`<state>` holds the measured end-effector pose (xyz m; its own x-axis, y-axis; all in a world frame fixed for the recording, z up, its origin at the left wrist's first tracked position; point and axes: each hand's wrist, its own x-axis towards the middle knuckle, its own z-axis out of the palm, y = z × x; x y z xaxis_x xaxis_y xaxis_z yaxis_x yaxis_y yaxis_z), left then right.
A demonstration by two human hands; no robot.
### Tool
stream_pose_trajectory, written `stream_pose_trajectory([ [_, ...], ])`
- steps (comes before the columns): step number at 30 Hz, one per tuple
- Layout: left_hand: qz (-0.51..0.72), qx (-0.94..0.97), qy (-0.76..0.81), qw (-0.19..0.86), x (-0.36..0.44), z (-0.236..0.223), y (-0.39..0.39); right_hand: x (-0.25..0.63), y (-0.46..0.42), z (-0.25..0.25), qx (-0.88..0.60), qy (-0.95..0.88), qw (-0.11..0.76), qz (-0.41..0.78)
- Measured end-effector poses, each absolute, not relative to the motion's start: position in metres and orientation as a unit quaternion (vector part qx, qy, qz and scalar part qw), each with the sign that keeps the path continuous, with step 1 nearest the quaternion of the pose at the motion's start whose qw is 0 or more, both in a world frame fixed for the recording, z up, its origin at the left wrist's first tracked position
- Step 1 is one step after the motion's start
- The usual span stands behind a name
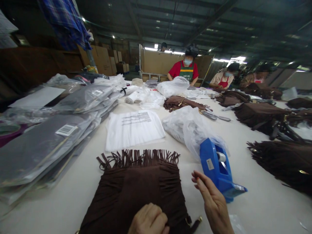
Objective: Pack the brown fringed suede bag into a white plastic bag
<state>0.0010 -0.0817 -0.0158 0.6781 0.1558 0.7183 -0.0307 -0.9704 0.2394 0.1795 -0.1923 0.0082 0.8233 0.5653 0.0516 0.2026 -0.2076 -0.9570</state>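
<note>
A dark brown fringed bag (141, 185) lies flat before me, its fringe pointing away and a gold-tipped strap end at its lower right. My left hand (149, 219) rests on the bag's lower part with its fingers curled in; what they hold, if anything, is hidden. To the right of the bag, my right hand (211, 198) is raised with its fingers stretched out, and no object shows in it. Just beyond that hand, a blue tape dispenser (215, 164) stands on the white table (192, 156), close to the fingers but apart from the fingertips.
Grey bags in clear plastic (46, 143) are piled at left. Printed white plastic bags (135, 128) lie beyond the brown bag, with a crumpled clear bag (182, 125) and scissors (215, 116) nearby. More brown fringed bags (285, 159) line the right side. Several people work across the table.
</note>
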Motion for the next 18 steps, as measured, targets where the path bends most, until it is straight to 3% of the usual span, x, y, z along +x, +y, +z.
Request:
stream_pose_trajectory([
  [3,0.41,0.889,0.103,0.175,0.008,-0.013,-0.083,0.171,-0.213,-0.013,-0.767,-0.247,0.564,0.179],
  [6,0.342,0.902,0.143,0.221,0.013,-0.008,-0.083,0.151,-0.215,-0.026,-0.754,-0.278,0.572,0.169],
  [12,0.297,0.923,0.135,0.206,0.012,-0.003,-0.081,0.122,-0.202,-0.034,-0.772,-0.267,0.573,0.071],
  [18,0.305,0.917,0.133,0.22,0.013,-0.003,-0.08,0.113,-0.195,-0.032,-0.749,-0.309,0.579,0.096],
])
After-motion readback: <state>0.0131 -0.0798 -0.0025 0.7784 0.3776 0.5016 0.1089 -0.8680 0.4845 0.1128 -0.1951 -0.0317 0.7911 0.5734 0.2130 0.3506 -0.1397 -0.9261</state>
